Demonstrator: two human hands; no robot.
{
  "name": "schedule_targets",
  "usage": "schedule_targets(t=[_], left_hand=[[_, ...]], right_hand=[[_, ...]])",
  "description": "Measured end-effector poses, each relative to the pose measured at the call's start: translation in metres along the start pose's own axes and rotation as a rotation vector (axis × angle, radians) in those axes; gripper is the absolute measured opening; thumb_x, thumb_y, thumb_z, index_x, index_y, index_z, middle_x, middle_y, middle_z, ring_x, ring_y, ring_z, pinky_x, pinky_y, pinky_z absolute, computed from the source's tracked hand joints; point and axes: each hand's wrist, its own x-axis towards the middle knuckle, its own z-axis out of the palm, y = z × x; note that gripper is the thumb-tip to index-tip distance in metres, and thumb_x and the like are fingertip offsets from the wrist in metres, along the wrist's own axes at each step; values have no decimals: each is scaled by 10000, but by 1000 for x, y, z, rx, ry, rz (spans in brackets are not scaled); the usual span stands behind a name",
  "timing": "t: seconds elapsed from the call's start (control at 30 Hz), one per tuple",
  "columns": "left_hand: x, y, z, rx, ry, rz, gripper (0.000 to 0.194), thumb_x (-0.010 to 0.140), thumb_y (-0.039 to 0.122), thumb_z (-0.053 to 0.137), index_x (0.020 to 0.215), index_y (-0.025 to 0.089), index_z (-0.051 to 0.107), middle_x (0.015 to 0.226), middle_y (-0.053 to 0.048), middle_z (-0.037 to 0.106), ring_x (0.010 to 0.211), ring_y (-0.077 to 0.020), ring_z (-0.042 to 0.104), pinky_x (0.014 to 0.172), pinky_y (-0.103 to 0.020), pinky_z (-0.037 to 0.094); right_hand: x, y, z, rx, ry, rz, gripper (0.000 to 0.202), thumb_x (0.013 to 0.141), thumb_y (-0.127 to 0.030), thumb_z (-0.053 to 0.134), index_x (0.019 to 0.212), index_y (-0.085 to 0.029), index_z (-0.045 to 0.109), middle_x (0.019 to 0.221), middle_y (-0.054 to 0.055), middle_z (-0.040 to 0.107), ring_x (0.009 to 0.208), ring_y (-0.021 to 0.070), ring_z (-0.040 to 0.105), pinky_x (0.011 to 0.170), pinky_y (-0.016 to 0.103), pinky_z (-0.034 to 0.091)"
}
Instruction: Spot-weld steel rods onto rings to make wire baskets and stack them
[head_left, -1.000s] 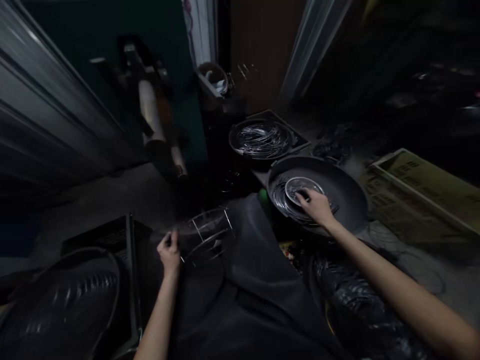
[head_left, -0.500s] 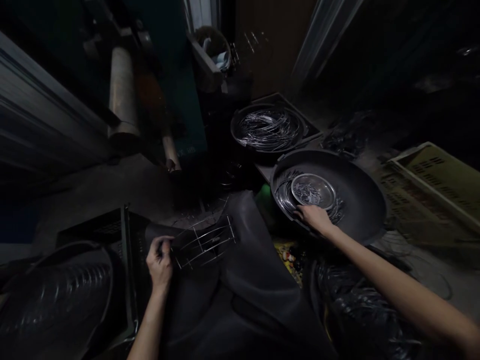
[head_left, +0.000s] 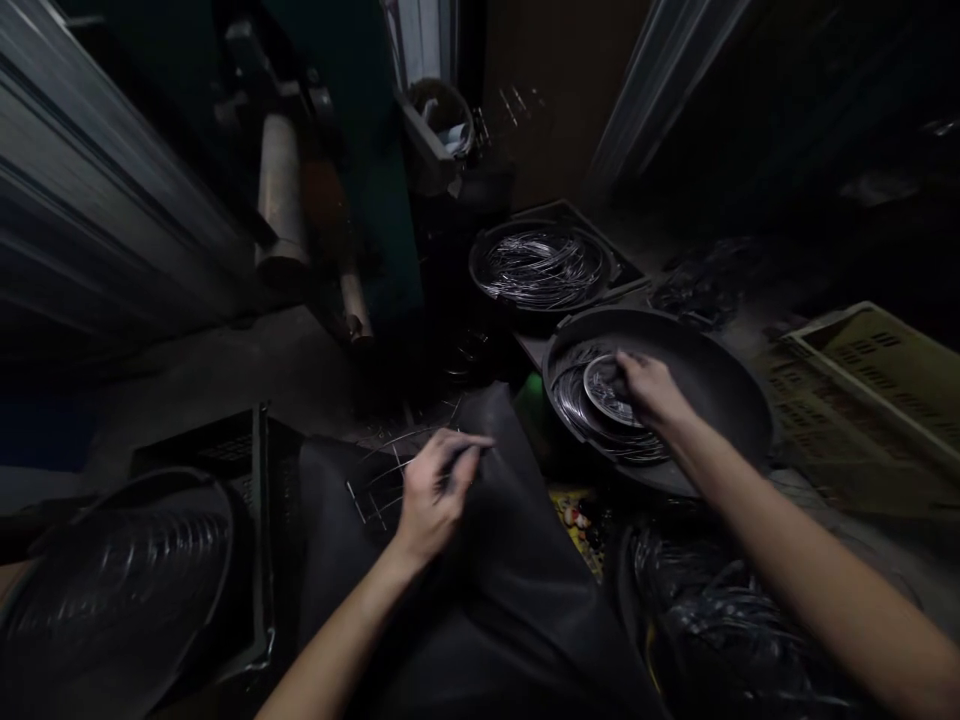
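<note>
Left hand (head_left: 433, 490) pinching thin wire frame (head_left: 382, 480); right hand (head_left: 651, 388) gripping round metal dish (head_left: 604, 388).

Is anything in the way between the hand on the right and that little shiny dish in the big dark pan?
No. The right hand already rests on the small metal dish inside the big dark pan, fingers curled over its rim. Nothing visible sits between them.

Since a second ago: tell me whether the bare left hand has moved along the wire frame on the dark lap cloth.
Yes. The left hand moved right, from the wire frame's left end to its right end, nearer the big dark pan.
</note>
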Motion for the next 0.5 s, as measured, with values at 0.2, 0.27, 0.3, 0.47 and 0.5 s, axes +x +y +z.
schedule_targets(t=[0.2, 0.27, 0.3, 0.47, 0.5], left_hand=[[15, 19, 61, -241, -311, -65, 461, 922, 469, 422, 1266, 179, 522, 1241, -128, 607, 1184, -239, 546, 1042, -415, 409], [6, 15, 61, -339, -379, -161, 479, 942, 503, 340, 1210, 168, 555, 964, -97, 677, 946, -201, 633, 906, -355, 486], [0, 11, 57, -377, -378, -222, 488, 950, 509, 309, 1160, 164, 581, 815, -65, 658, 797, -168, 631, 812, -310, 503], [-22, -7, 8, -337, -55, -437, 484, 936, 542, 345, 983, 139, 610, 544, 34, 465, 498, -80, 442, 597, -222, 430], [-23, -11, -5, -311, -16, -464, 472, 935, 536, 353, 980, 140, 606, 547, 34, 479, 499, -82, 455, 600, -227, 436]], right_hand=[[-39, -143, 5, 696, -467, 53, 366, 868, -252, 510, 559, -222, 317, 551, -63, 209, 433, 75, 71, 377, 224, 169], [-56, -179, 17, 806, -499, 71, 378, 871, -140, 463, 535, -212, 307, 560, -71, 173, 426, 59, 44, 366, 199, 137], [-63, -192, 25, 848, -499, 89, 378, 870, -88, 424, 530, -204, 306, 564, -73, 170, 417, 46, 42, 365, 182, 125], [-100, -181, 91, 738, -558, 2, 199, 876, -188, 506, 680, -201, 533, 656, -27, 487, 527, 59, 436, 498, 179, 376], [-109, -167, 106, 641, -595, -70, 111, 828, -248, 604, 729, -205, 577, 704, -8, 547, 616, 101, 504, 562, 219, 429]])
